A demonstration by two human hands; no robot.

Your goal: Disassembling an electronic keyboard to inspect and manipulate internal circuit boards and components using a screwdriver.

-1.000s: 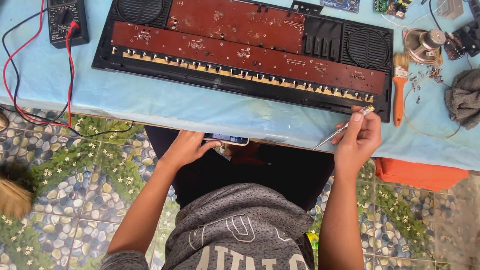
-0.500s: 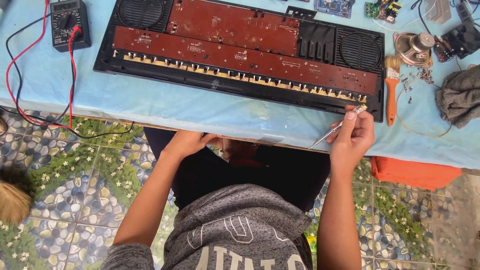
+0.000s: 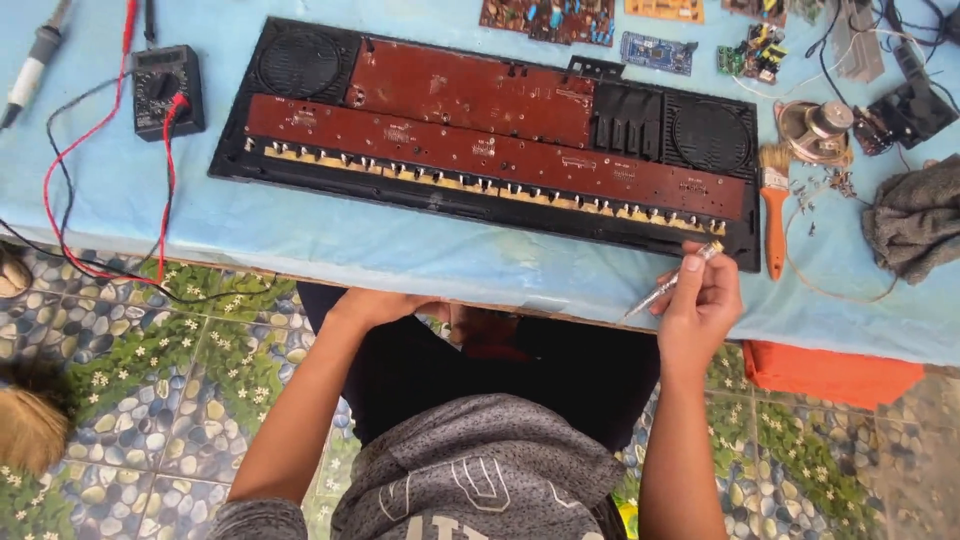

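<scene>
The left hand (image 3: 375, 305) had slid under the table edge (image 3: 400, 270), grip hidden; the right hand (image 3: 700, 300) pinched a screwdriver (image 3: 670, 283) beside the opened keyboard (image 3: 480, 150)

The fingers of the left hand (image 3: 372, 306) curl under the near edge of the blue-covered table (image 3: 330, 245), so what they touch cannot be seen, and the right hand (image 3: 700, 305) covers the middle of the thin metal tool (image 3: 668, 285) it grips. Along the top edge the circuit boards (image 3: 555, 18) are cut off, as is the soldering iron (image 3: 32, 65) at the upper left. The loose screws (image 3: 830, 182) beside the orange-handled brush (image 3: 774, 205) are too small to tell apart.
</scene>
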